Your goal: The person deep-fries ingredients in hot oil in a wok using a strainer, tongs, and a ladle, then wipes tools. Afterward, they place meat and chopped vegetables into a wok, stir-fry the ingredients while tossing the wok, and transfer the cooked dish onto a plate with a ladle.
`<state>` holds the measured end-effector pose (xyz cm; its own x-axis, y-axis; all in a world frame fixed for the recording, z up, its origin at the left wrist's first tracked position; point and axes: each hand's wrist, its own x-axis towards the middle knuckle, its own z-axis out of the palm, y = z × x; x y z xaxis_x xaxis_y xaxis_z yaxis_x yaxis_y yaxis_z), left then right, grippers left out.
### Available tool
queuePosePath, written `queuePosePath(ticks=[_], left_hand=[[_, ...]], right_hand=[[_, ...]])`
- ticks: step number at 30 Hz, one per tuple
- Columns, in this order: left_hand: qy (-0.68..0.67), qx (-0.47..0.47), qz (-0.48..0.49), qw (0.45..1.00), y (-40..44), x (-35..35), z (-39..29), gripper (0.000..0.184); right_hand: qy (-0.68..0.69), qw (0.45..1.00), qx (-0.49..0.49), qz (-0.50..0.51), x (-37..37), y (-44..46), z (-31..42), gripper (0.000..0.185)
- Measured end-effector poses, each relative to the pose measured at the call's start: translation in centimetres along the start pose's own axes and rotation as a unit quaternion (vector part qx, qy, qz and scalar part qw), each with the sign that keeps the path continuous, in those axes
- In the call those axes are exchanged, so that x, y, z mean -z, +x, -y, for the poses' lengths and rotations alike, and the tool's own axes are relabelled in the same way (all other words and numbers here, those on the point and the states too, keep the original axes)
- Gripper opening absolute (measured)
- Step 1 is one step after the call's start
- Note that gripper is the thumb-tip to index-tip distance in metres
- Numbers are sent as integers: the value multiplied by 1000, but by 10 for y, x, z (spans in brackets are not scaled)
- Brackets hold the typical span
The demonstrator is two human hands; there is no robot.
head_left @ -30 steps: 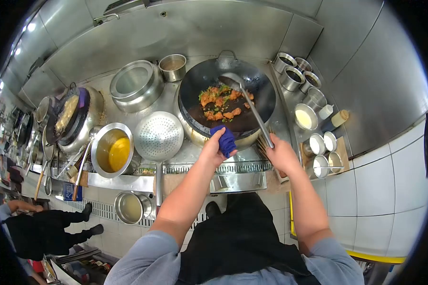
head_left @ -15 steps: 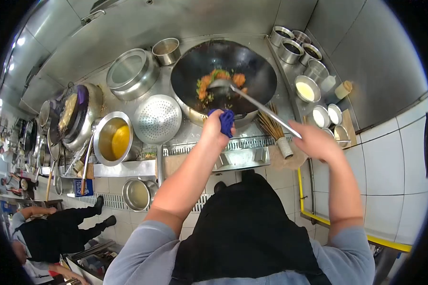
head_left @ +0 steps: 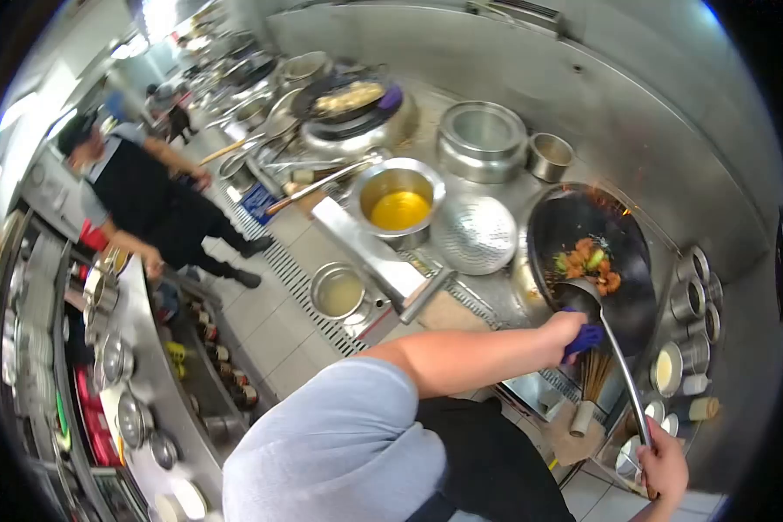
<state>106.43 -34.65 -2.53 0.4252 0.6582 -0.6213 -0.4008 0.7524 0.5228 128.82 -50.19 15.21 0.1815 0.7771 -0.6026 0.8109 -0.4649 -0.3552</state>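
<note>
My left hand (head_left: pixel 567 335) is closed on a bunched purple cloth (head_left: pixel 584 341) at the near rim of a black wok (head_left: pixel 635 300). Orange-brown food pieces with green bits (head_left: pixel 590 263) lie in the wok. Lower right, my right hand (head_left: pixel 665 464) grips the handle of a metal ladle (head_left: pixel 622 365), whose bowl is in the wok beside the food. Small orange flames or sparks (head_left: pixel 613 202) show at the wok's far rim.
A perforated skimmer (head_left: pixel 474 233) and a pot of yellow liquid (head_left: pixel 398 211) stand left of the wok. A bamboo brush (head_left: pixel 590 391) lies near its front edge. Seasoning containers (head_left: pixel 688 300) line the right. At left, a co-worker (head_left: pixel 157 196) stands by a counter (head_left: pixel 161 370).
The view has swung left, bringing the co-worker and counter into fuller view. The wok is more tilted, and flames now show at its rim. My right hand has drawn back with the ladle.
</note>
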Motion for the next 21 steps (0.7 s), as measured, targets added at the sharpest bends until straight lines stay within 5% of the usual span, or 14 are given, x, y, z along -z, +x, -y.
queuePosePath(ticks=[3, 7, 10, 14, 15, 21], left_hand=[[-17, -4, -43, 999, 49, 17, 2, 15], [86, -59, -27, 994, 41, 53, 45, 20], [121, -66, -104, 985, 14, 44, 41, 18], [20, -18, -42, 999, 31, 22, 21, 15], [17, -16, -40, 999, 26, 15, 12, 16], [-22, -33, -16, 999, 59, 19, 6, 20]], right_hand=[[-100, 970, 185, -120, -34, 74, -17, 52], [-251, 916, 160, -270, -82, 128, -1, 58], [-182, 946, 145, -224, -67, 98, 1, 60], [-101, 972, 182, -108, -12, 16, -4, 58], [19, 997, 48, -49, -8, -5, 4, 57], [-165, 938, 265, -153, -36, 110, -52, 59]])
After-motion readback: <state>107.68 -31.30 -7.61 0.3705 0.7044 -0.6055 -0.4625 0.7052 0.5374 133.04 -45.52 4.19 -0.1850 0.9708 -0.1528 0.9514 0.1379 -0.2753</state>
